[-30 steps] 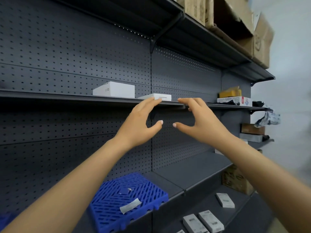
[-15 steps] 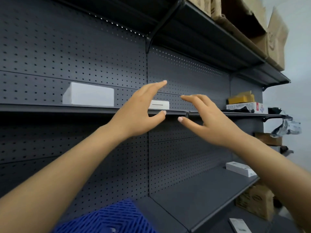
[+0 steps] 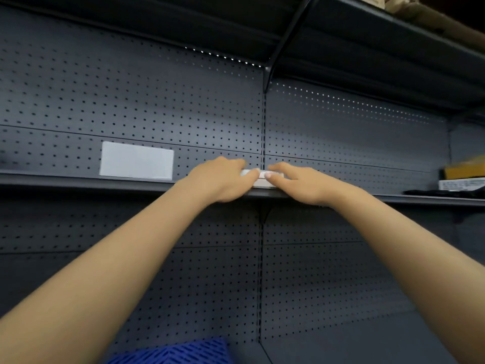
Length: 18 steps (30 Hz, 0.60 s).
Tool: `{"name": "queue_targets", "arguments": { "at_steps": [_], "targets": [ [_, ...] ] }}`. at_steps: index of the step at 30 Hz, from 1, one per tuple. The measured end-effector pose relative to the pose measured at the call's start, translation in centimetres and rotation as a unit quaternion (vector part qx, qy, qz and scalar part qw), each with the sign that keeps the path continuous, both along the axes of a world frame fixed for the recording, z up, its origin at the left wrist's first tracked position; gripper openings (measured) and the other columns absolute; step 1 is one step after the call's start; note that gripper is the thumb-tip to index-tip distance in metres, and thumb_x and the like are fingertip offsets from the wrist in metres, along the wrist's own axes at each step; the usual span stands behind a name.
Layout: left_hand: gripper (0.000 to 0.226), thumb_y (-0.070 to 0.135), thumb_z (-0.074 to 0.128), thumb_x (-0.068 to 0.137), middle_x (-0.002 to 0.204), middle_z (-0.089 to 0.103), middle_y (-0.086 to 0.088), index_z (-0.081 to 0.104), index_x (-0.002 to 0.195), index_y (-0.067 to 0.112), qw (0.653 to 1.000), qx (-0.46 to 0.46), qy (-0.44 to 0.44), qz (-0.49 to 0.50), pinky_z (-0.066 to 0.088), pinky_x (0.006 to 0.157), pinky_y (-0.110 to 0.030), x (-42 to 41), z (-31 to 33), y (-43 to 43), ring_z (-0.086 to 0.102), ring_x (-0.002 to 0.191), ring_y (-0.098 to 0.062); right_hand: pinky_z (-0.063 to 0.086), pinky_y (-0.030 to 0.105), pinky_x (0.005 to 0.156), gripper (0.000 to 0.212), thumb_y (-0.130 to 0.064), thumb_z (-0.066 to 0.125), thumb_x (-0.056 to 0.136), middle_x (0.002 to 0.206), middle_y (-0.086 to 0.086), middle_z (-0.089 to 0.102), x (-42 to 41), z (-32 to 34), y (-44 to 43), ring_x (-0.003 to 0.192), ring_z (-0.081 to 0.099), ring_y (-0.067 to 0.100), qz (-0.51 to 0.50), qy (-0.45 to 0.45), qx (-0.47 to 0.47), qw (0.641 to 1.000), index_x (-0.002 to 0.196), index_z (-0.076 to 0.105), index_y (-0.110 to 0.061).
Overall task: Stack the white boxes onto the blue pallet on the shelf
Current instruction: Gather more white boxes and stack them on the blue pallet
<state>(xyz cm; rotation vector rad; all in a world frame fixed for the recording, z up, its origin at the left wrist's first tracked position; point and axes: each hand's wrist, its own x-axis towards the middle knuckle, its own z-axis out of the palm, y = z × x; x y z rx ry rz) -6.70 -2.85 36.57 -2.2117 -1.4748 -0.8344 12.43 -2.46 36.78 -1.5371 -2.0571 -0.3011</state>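
A small flat white box (image 3: 261, 181) lies on the dark upper shelf (image 3: 78, 179) at mid-height. My left hand (image 3: 219, 181) grips its left end and my right hand (image 3: 299, 183) grips its right end, fingers over the top and thumbs on the front face; most of the box is hidden. A larger white box (image 3: 136, 160) stands on the same shelf to the left, untouched. A corner of the blue pallet (image 3: 181, 352) shows at the bottom edge, on the lower shelf.
Grey pegboard backs the shelving. At the far right of the upper shelf sit a yellow box (image 3: 464, 170), a printed white box (image 3: 462, 183) and something black. Another shelf hangs overhead with cardboard on it.
Both hands reached forward from in front of the shelf edge and took hold of the small white box. The view tilted up, so the pallet slid down to the bottom edge.
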Motion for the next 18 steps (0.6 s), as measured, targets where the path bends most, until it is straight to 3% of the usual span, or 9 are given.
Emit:
{"name": "queue_targets", "arguments": {
  "at_steps": [3,5,7,8,10,12,15,18],
  "targets": [
    [0.046,0.051,0.028,0.097,0.114,0.06,-0.008,0.056,0.117,0.02,0.999,-0.003,-0.041,-0.019,0.042,0.069,-0.032,1.0,0.1,-0.6,0.055,0.093,-0.022,0.043,0.029,0.074,0.047,-0.06,0.033,0.095,0.116,-0.002,0.059,0.4,-0.5,0.4,0.096,0.056,0.012,0.036,0.024,0.029,0.999,0.129,0.046,-0.029],
    [0.038,0.049,0.036,0.095,0.102,0.061,-0.002,0.055,0.116,0.024,0.999,0.022,-0.047,-0.01,0.044,0.064,-0.031,1.4,-0.4,-1.5,0.056,0.085,-0.019,0.044,0.028,0.061,0.04,-0.056,0.042,0.094,0.1,-0.002,0.061,1.1,-1.6,-0.5,0.074,0.056,0.009,0.053,0.029,0.086,0.994,0.124,0.046,-0.028],
    [0.036,0.05,0.043,0.092,0.098,0.061,0.004,0.053,0.119,0.028,0.995,0.062,-0.065,-0.031,0.047,0.069,-0.033,1.4,-1.6,-2.6,0.057,0.088,-0.016,0.04,0.026,0.056,0.037,-0.05,0.051,0.093,0.1,-0.003,0.061,1.8,-3.1,-1.4,0.066,0.052,0.009,0.08,0.044,0.158,0.983,0.122,0.045,-0.028],
    [0.037,0.049,0.047,0.091,0.105,0.061,0.007,0.052,0.121,0.029,0.992,0.095,-0.072,-0.052,0.049,0.082,-0.034,1.5,-2.4,-3.1,0.056,0.096,-0.014,0.039,0.025,0.06,0.039,-0.048,0.055,0.092,0.105,-0.005,0.059,2.3,-4.0,-1.7,0.074,0.052,0.009,0.092,0.055,0.196,0.975,0.122,0.045,-0.027],
    [0.041,0.047,0.053,0.09,0.123,0.055,0.011,0.051,0.125,0.026,0.977,0.17,-0.083,-0.099,0.037,0.107,-0.034,1.7,-4.1,-3.8,0.048,0.112,-0.006,0.038,0.023,0.073,0.041,-0.045,0.062,0.088,0.113,-0.01,0.053,3.0,-5.8,-2.0,0.097,0.049,0.01,0.111,0.081,0.263,0.955,0.12,0.046,-0.026],
    [0.051,0.047,0.057,0.088,0.141,0.043,0.01,0.045,0.134,0.026,0.967,0.21,-0.082,-0.119,0.025,0.116,-0.031,1.8,-5.5,-3.8,0.036,0.127,-0.002,0.037,0.015,0.08,0.041,-0.04,0.067,0.086,0.119,-0.012,0.049,3.3,-7.3,-1.7,0.108,0.045,0.008,0.145,0.113,0.291,0.939,0.117,0.045,-0.027],
    [0.072,0.048,0.063,0.084,0.158,0.016,0.009,0.029,0.145,0.033,0.973,0.184,-0.083,-0.11,0.017,0.111,-0.018,1.9,-7.1,-3.3,0.016,0.142,-0.003,0.031,0.006,0.095,0.05,-0.034,0.07,0.084,0.131,-0.01,0.044,3.3,-8.7,-1.4,0.12,0.04,0.002,0.199,0.131,0.288,0.927,0.126,0.044,-0.028],
    [0.077,0.039,0.071,0.081,0.156,0.015,0.015,0.028,0.145,0.034,0.965,0.188,-0.122,-0.136,0.012,0.103,-0.001,1.9,-8.2,-3.4,0.01,0.14,0.009,0.029,0.02,0.107,0.059,-0.032,0.072,0.082,0.143,-0.007,0.04,3.0,-9.5,-1.4,0.132,0.035,0.006,0.218,0.141,0.285,0.923,0.134,0.044,-0.028]
  ]
}}
